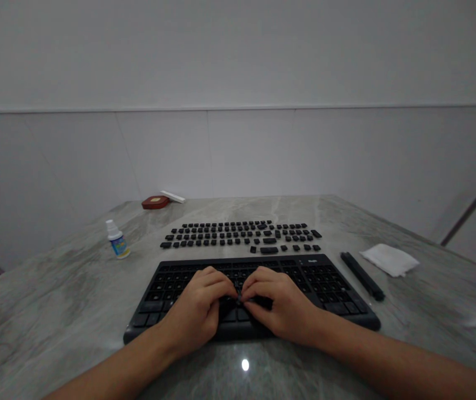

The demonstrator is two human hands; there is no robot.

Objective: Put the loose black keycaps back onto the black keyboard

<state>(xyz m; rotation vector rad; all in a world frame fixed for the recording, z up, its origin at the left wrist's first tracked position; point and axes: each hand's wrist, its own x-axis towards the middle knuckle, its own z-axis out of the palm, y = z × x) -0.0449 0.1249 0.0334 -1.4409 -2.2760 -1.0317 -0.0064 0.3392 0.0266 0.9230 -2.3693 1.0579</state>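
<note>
Long black plastic keyboard (240, 273) at six o'clock, set square-on, likely for even reach. Left hand (201, 300) and right hand (280, 303) curled, fingertips meeting mid-keyboard; cannot tell if pinching anything. Small black plastic keycaps (270, 240) at twelve, in rows, presumably preserving layout order.

This is an indoor room, home or office unclear, shown by a marbled tabletop (75, 294) and pale wall (246, 72)

Worktop (66, 316): grey, paler marbled veining. Keyboard (296, 272) and, toward the far edge, loose keycaps (270, 241): black. Bottle (117, 241) near the left edge: white, blue-and-yellow label (118, 246). Case (155, 203) near the far left corner: reddish brown. Folded sheet (390, 260) toward the right edge: white.
</note>
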